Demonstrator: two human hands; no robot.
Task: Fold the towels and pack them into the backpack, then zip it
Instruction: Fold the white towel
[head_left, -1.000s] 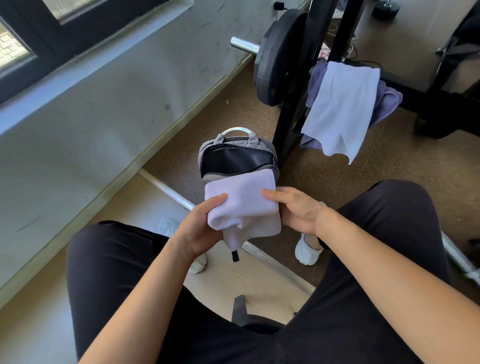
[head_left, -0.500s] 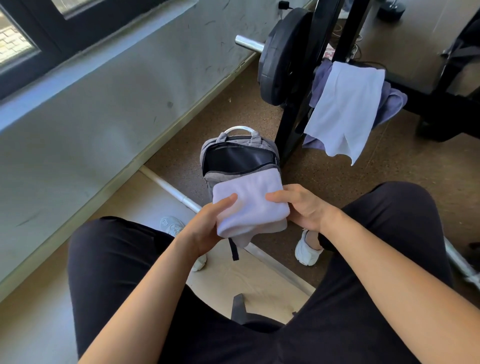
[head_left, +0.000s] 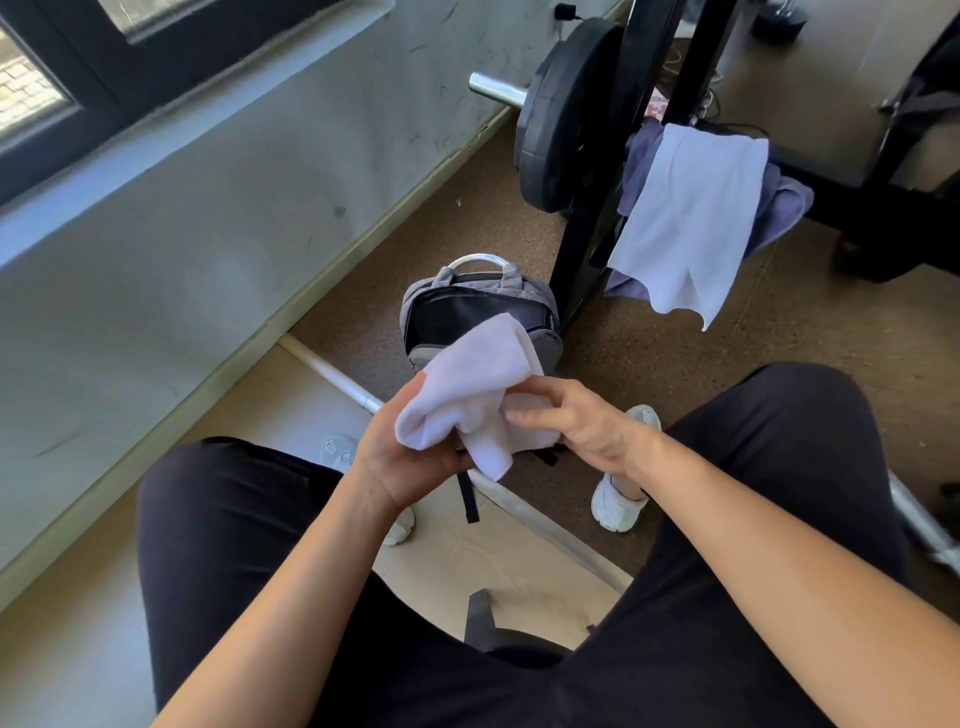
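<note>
The folded white towel (head_left: 472, 395) is held between both hands above the knees, in front of the grey backpack (head_left: 452, 276). Its upper edge overlaps the front lip of the opening in this view; contact cannot be told.

The left hand (head_left: 410, 457) grips the towel from below and the left, with the thumb at the upper edge. The right hand (head_left: 582, 421) pinches the right side with curled fingers, and one loose corner hangs below.

The backpack stands upright on the speckled floor (head_left: 649, 364) with its main compartment unzipped. The rack upright (head_left: 587, 249) is just beside its right edge and the weight plate (head_left: 561, 119) is above that. To the left, bare floor runs to the wall (a white bar (head_left: 332, 369) lies across it).

A second white towel (head_left: 685, 218) is draped over the rack on top of a purple towel (head_left: 784, 208), which is mostly covered.

Hidden or unclear:
- The left fingers are hidden under the towel.
- The lower front of the backpack is hidden.
- The interior is too dark for contents to be read.
</note>
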